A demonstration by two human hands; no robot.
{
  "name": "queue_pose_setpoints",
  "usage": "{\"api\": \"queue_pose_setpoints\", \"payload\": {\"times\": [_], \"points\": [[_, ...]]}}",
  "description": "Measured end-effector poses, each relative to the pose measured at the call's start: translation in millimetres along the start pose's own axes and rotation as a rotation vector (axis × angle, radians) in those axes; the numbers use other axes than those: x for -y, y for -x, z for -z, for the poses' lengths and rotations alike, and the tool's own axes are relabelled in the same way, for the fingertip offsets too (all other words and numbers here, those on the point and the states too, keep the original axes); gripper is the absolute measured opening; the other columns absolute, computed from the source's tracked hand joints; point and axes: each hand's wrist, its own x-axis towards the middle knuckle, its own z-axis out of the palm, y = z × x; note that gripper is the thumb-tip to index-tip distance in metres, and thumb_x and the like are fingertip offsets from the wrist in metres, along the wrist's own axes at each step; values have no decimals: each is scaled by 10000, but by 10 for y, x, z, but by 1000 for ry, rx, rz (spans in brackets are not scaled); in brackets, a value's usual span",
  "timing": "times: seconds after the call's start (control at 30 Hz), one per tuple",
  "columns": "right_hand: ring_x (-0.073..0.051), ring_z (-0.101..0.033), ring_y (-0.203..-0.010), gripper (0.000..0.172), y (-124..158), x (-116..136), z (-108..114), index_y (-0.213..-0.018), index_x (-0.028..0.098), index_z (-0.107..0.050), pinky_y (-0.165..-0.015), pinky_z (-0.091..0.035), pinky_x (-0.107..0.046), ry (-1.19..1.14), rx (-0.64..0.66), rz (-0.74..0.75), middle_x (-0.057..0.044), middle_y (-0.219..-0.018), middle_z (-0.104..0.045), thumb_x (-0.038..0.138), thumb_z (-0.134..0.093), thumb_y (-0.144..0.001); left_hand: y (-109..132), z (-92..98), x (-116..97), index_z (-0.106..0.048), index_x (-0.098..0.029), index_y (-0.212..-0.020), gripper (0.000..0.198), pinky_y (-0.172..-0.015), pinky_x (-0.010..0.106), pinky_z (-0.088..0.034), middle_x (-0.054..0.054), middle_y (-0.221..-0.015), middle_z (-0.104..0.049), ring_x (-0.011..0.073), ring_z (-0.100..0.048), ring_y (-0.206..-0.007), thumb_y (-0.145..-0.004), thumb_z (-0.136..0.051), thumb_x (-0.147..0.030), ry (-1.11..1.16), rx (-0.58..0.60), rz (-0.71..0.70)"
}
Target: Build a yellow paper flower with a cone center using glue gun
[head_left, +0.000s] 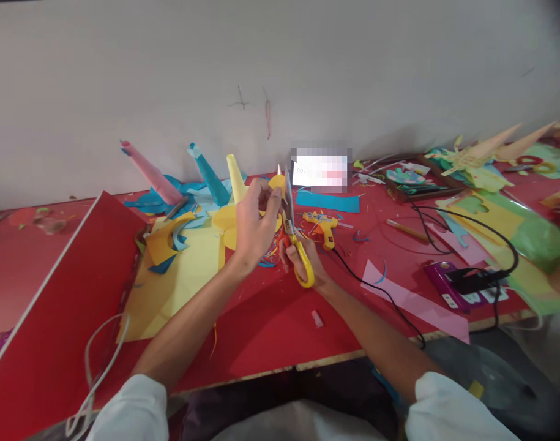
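Observation:
Between thumb and fingers, my left hand [256, 217] pinches a small yellow paper piece [276, 182]. My right hand [307, 254] grips yellow-handled scissors [302, 260], whose blades point up and away, right beside the paper's edge; whether they touch it I cannot tell. Behind my left hand stands a yellow paper cone [235, 174] with rounded yellow petals [224, 218] at its foot. A yellow glue gun [324, 226] lies on the red table to the right of the scissors. Part of my right hand's fingers is hidden behind the handles.
Pink [153, 174] and blue [209, 174] paper cones stand at the left. Yellow paper sheets [179, 288] lie before a red divider [68, 312]. A lit screen [320, 168] leans on the wall. A black cable [380, 288] and a purple power strip [458, 288] lie at right.

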Motion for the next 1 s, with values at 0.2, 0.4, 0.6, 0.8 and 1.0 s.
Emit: {"api": "queue_pose_setpoints", "payload": {"times": [0.2,0.4,0.6,0.8,1.0], "points": [[-115,-501,-437,685,9,12,1,-795,216,-563,-456,-398,-262,-50,2,-47,37,-542,-531,897,-539,-867,-40,40,32,-491,-232,-882,189,-555,240,-428,-45,-693,-534,85,-528,-585,-1049,-558,-291,-29,-24,-52],[-97,-453,-480,665,11,-29,-28,-880,215,-578,-452,-384,-256,-65,-7,12,38,-666,-534,879,-527,-890,-65,53,9,-486,-232,-869,193,-542,244,-415,-46,-666,-518,87,-515,-564,-1048,-554,-263,-93,-26,-94],[-110,-447,-572,695,-4,-178,-66,-987,229,-571,-500,-415,-260,-115,-16,-15,30,-767,-528,911,-510,-864,-24,20,-23,-465,-229,-847,211,-537,255,-387,-49,-651,-492,92,-493,-563,-1040,-546,-245,-118,13,-78],[-119,-472,-535,648,6,-129,-86,-928,242,-551,-487,-435,-263,-158,-2,-32,43,-674,-515,887,-526,-881,0,10,-6,-463,-235,-860,205,-555,271,-383,-47,-654,-490,103,-483,-577,-1051,-533,-265,-124,40,-42],[-121,-476,-482,662,18,-139,-80,-871,248,-550,-441,-440,-260,-114,-19,-46,44,-615,-523,910,-515,-866,-15,21,28,-465,-229,-842,218,-555,282,-344,-43,-688,-452,104,-417,-590,-1044,-544,-247,-149,6,-85]]}}
